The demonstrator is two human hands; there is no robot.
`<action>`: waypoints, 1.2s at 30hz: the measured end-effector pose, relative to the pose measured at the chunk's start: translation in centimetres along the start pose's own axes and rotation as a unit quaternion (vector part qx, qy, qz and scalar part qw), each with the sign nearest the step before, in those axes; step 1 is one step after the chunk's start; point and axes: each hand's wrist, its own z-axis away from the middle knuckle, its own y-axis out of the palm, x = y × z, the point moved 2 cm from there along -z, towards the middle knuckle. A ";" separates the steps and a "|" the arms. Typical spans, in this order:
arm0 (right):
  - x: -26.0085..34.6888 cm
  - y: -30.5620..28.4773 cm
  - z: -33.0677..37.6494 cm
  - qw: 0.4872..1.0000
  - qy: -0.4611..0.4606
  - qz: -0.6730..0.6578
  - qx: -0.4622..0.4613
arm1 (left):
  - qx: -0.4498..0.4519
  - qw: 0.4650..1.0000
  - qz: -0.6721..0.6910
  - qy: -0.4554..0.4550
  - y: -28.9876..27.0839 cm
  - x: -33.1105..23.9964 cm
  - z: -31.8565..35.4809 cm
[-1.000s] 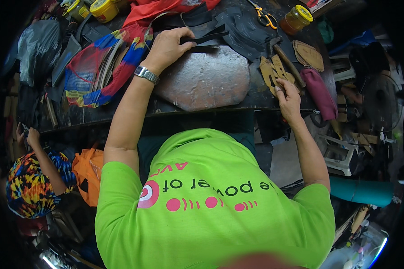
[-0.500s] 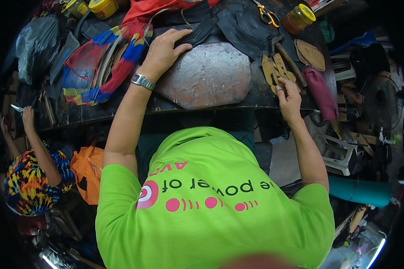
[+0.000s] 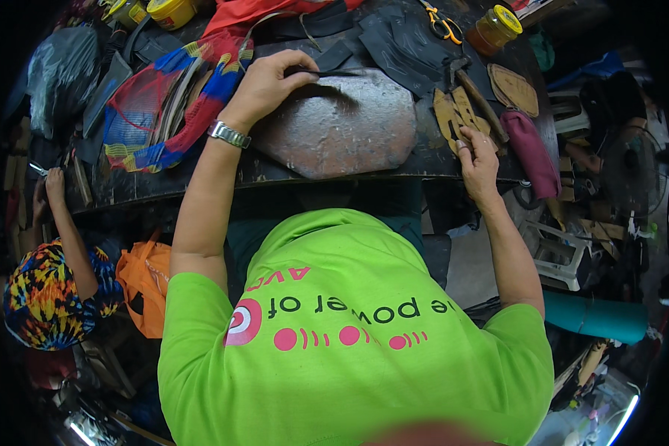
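Note:
My left hand [image 3: 276, 80] is above the upper left of a heavy grey stone slab [image 3: 349, 126]. Its fingers pinch a thin black sheet piece [image 3: 338, 73], seen nearly edge-on, which casts a shadow on the slab. To the right of the slab, my right hand [image 3: 479, 157] has its fingers closed at the lower edge of some tan pattern pieces [image 3: 453, 119]. A hammer [image 3: 482, 108] lies against those pieces. More black cut pieces [image 3: 401, 48] with pale marked lines lie beyond the slab.
Orange-handled scissors [image 3: 444, 30], a yellow-lidded jar [image 3: 494, 31] and a maroon pouch [image 3: 531, 152] are on the right. A colourful mesh bag [image 3: 175, 104] stands left of the slab. At the far left, a co-worker's hand [image 3: 55, 186] is near a metal tool.
My left hand has lifted a black piece off the pile and tilted it over the slab. My right hand stays in place. The co-worker's arms have shifted slightly.

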 end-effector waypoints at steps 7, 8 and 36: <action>0.1 0.3 0.0 1.000 -0.008 0.015 -0.006 | -0.009 0.993 0.091 0.076 -1.6 -1.2 -2.1; 0.1 0.3 0.0 1.000 -0.010 0.019 -0.007 | -0.018 0.993 0.048 0.102 -1.2 -1.8 -2.7; -0.6 0.3 0.2 0.997 0.033 -0.065 -0.020 | -0.074 0.985 -0.149 0.051 -0.6 -1.6 5.3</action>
